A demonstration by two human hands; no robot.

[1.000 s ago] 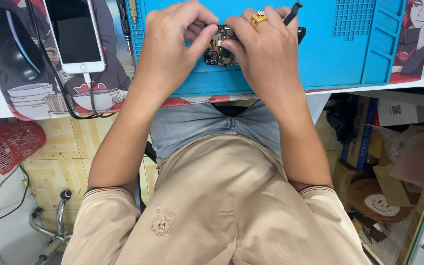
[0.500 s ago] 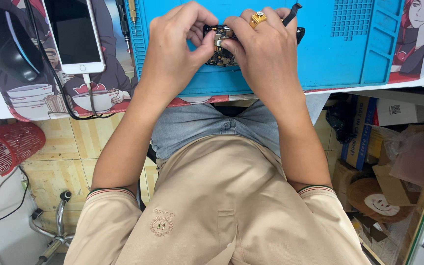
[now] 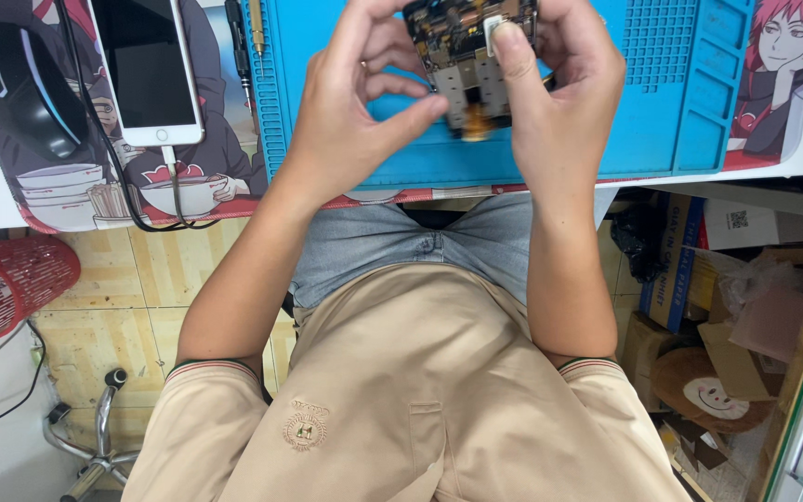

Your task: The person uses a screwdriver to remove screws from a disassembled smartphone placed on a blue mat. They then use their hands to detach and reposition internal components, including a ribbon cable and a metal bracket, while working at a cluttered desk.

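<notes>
Roughly, from largest to smallest:

- Blue work mat (image 3: 346,139): it covers the far middle of the white desk, with ridged strips along its left edge and a grid of small cells at its right end. Where it shows it is bare, so I judge no loose parts have been set out on it yet.
- Printed desk pad (image 3: 39,177): it lies under and to the left of the mat, with cartoon figures on it; more of it shows at the far right.
- White phone (image 3: 146,70): it lies face up and dark on the pad, left of the mat, with a cable plugged into its near end. It is well apart from both hands.
- Left hand (image 3: 350,121): raised above the mat, thumb and forefinger brought towards each other at the near left edge of the opened device, the other fingers curled behind it.
- Right hand (image 3: 559,102): it grips the device's right side, thumb pressed flat on a pale part on its face.
- Opened device (image 3: 471,56): held between both hands above the mat, not resting on it. Dark circuit parts, metal shields and an orange flex strip at its near edge are exposed, so the cover is already off. The boards look to be in place, so I judge the inner work only partly done.
- Two slim tools (image 3: 243,37): they lie at the mat's far left edge, untouched.
</notes>
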